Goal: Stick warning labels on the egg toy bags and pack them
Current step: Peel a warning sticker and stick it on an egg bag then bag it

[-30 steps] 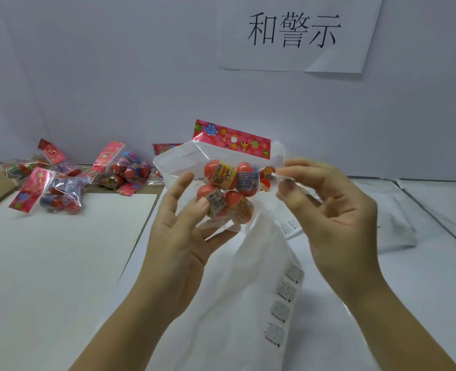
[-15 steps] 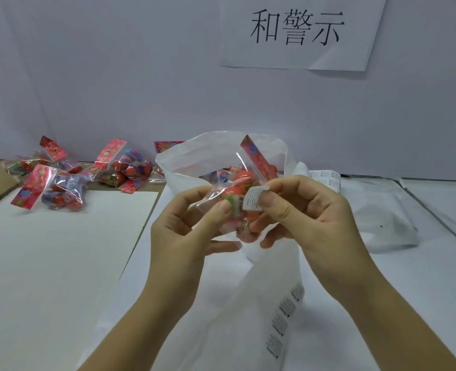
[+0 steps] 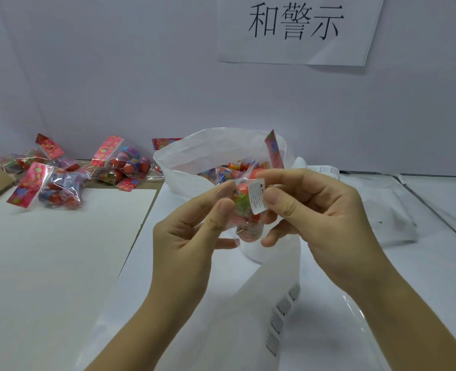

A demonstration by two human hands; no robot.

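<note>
Here the left hand (image 3: 189,234) and right hand (image 3: 328,218) pinch an egg toy bag (image 3: 249,231), right thumb on its warning label (image 3: 257,196).

Paper sign (image 3: 296,30) on wall: "和警示". Warning label (image 3: 257,195) print unreadable.

Held egg toy bag (image 3: 248,210): clear film, orange-red eggs, red flower-printed header (image 3: 273,151). Warning label (image 3: 257,195): white, black print. Packing bag (image 3: 194,156): white.

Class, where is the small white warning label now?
Head view, centre: the small white warning label lies on the clear egg toy bag held between the left hand and right hand, at the right thumb's tip.
</note>
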